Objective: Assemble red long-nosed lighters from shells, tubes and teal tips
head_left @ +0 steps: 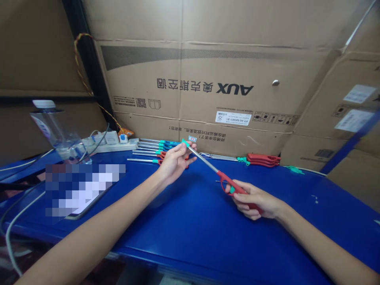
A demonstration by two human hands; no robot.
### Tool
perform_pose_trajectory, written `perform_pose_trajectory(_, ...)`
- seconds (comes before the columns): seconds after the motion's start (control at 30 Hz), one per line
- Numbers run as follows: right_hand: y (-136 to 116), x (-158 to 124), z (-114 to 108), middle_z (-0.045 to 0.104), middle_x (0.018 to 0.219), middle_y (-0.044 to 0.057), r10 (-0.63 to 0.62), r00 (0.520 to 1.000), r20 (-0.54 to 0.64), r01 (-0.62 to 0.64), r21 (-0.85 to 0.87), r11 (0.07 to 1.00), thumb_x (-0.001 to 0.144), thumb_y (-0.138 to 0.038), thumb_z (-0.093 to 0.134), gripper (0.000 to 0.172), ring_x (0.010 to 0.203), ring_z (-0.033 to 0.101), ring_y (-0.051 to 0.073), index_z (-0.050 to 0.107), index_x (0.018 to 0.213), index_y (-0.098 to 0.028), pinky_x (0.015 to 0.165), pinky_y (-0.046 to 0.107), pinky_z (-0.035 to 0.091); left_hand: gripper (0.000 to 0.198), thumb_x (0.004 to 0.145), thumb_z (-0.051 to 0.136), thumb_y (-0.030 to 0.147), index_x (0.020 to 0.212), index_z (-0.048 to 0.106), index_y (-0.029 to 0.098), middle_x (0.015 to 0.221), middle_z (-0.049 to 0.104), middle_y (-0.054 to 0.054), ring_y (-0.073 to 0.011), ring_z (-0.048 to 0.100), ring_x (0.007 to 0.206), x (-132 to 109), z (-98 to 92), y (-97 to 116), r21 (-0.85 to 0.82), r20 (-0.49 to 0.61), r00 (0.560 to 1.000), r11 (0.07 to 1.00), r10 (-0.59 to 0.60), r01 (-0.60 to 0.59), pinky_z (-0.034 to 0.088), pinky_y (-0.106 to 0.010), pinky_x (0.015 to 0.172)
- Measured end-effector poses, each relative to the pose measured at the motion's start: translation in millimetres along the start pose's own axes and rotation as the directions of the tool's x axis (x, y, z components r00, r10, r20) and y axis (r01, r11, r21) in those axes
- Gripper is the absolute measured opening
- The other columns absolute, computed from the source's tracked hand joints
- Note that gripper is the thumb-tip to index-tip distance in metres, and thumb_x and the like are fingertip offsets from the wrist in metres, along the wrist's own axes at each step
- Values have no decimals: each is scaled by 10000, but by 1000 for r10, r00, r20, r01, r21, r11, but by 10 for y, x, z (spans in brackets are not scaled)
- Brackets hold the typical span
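Observation:
My left hand (175,164) pinches the teal tip (184,141) of a long utility lighter, its fingers curled around the end of the steel tube (204,159). My right hand (252,200) wraps the lighter's red handle (228,182), partly hiding it and its teal trigger. The lighter slants across the blue table (208,233), held above the surface. Behind my left hand lies a row of similar lighters (148,150), some handles hidden by that hand. Several more red handles (263,159) lie stacked further right.
Large cardboard boxes (208,91) stand along the table's back edge. At the left are a power strip (113,144), a transparent plastic container (56,134), cables, and a flat device (80,190) obscured by pixelation. A blue bar (347,136) slants at the right.

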State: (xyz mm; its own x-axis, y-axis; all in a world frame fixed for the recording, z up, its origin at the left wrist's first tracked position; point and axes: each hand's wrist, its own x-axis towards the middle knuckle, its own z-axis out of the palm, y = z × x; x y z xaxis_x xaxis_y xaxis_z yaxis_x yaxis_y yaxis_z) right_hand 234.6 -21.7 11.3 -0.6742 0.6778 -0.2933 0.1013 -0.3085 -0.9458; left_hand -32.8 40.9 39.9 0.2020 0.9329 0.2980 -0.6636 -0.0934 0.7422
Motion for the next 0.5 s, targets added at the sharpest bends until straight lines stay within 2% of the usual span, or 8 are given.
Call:
perform_pose_trajectory(0.07,18,14,6,420,533,-102,-9,999,32,8,27,1000,861,-417,613,349,339,258,25,406,1082,-243,304,130,217,229,698,789,318,853,704,172,945,695,-51,-188,629,934,-11,17,-3,6,9,1000,1000,3,-4,511,-313,764)
perform_pose_trajectory(0.13,8,19,1,499,578,-67,-63,998,-2,63,-19,998,836,-436,634,379,365,375,52,436,1085,-230,320,153,295,226,692,794,321,842,711,174,924,696,-47,-182,633,921,-25,51,11,16,16,1000,1000,23,-23,513,-311,770)
perform_pose_trajectory(0.23,-84,-18,-34,609,726,2,-207,965,-159,155,-287,945,768,-422,707,419,546,559,118,545,1083,-198,449,220,443,223,668,811,325,817,730,181,869,703,-34,-161,640,886,-61,121,60,48,34,995,994,93,-95,513,-291,782)
perform_pose_trajectory(0.3,-166,-60,-70,661,872,40,-326,916,-235,153,-547,823,744,-403,728,395,731,618,169,624,1058,-185,639,285,506,229,611,845,308,773,745,182,832,717,-38,-156,648,825,-109,179,95,122,46,989,981,144,-148,518,-284,758)
perform_pose_trajectory(0.4,-219,-86,-120,679,1027,56,-483,831,-275,95,-785,612,796,-394,665,325,937,613,229,660,1047,-188,858,351,465,210,574,860,269,747,761,205,810,737,-37,-163,659,757,-225,294,121,297,92,975,929,203,-221,530,-296,710)
perform_pose_trajectory(0.47,-188,-57,-144,678,1039,56,-559,778,-287,78,-839,539,830,-362,612,293,969,607,238,639,1065,-189,891,367,451,192,588,848,210,761,766,220,794,740,-31,-181,667,770,-322,391,116,408,229,936,847,266,-340,538,-317,715)
perform_pose_trajectory(0.5,-160,-31,-153,676,1038,57,-590,753,-290,76,-853,516,835,-339,596,279,975,605,237,626,1068,-187,897,369,448,174,587,844,178,738,765,212,791,741,-35,-195,671,793,-371,441,108,442,306,899,790,313,-425,538,-338,748)
